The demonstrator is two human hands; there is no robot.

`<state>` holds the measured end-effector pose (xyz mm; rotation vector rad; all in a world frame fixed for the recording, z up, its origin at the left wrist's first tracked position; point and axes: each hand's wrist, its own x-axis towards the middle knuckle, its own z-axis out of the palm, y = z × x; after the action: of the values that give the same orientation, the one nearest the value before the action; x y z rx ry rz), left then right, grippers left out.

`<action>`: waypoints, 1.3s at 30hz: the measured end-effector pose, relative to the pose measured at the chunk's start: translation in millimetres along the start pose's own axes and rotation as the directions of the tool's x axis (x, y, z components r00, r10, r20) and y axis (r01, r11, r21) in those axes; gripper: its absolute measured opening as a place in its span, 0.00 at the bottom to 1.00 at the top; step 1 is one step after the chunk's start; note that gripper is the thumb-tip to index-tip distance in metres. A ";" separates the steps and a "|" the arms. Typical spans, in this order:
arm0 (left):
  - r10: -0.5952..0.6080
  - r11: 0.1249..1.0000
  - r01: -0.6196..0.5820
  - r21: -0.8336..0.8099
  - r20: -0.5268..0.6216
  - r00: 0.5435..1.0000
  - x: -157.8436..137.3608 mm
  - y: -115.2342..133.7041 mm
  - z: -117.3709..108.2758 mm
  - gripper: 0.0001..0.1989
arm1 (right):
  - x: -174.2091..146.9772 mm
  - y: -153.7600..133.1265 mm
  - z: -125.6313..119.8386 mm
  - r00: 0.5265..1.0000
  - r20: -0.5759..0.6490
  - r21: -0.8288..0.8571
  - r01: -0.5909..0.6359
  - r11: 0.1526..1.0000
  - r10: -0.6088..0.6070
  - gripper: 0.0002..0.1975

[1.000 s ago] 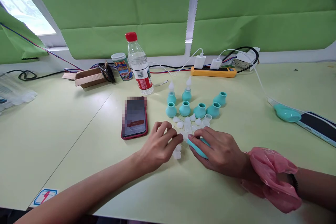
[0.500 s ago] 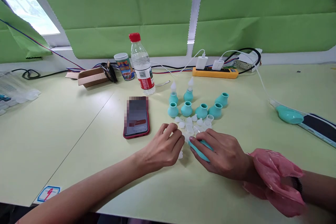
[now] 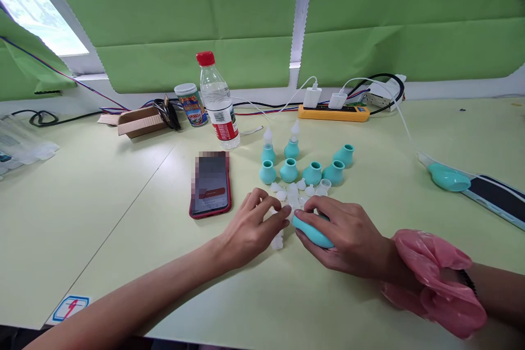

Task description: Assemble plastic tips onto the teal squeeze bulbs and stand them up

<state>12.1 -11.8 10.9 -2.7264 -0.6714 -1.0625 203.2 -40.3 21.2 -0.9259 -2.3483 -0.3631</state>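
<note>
Gripping too loosely could let the blue bulb (image 3: 314,231) slip from your right hand (image 3: 348,232) into the white bits (image 3: 292,195). It's smooth and round, with those fingers wrapped round it over the tabletop (image 3: 229,303), near your left hand (image 3: 252,228). I can't tell if the left fingers pinch anything.

Green blinds (image 3: 197,5) hang behind a pale table (image 3: 102,180); apparently daylight whitens the window (image 3: 35,8).

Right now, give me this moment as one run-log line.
right hand: holding teal bulb | left hand: beside it, grip unclear | beyond: translucent parts, other teal bulbs
</note>
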 end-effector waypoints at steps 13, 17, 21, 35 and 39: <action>-0.301 0.921 0.226 -0.318 -0.211 0.930 1.2 0.0 1.0 0.04 | 5.8 9.2 -1.9 0.993 -0.039 0.079 -0.112 0.991 0.115 0.08; -0.446 0.859 0.380 -0.342 -0.136 0.885 2.2 -7.8 0.5 0.02 | 10.4 18.9 -3.1 0.973 -0.030 0.192 -0.217 0.957 0.227 0.08; -0.414 0.863 0.406 -0.300 0.040 0.910 -3.6 -15.8 10.9 0.06 | 11.9 17.5 -3.3 0.970 -0.016 0.265 -0.228 0.937 0.241 0.10; -0.062 0.917 0.047 -0.397 -0.023 0.998 -1.2 10.4 -6.9 0.05 | 5.8 -21.7 -22.5 0.664 0.719 0.593 -0.740 0.317 0.204 0.11; -0.091 0.841 0.101 -0.532 0.045 0.995 -3.7 18.4 -2.9 0.11 | 0.1 -28.8 -21.9 0.665 0.724 0.619 -0.744 0.252 0.183 0.10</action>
<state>16.3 -30.3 11.2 -3.1960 -0.5882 -1.4377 192.5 -70.7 37.5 -1.1569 -1.9418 1.5181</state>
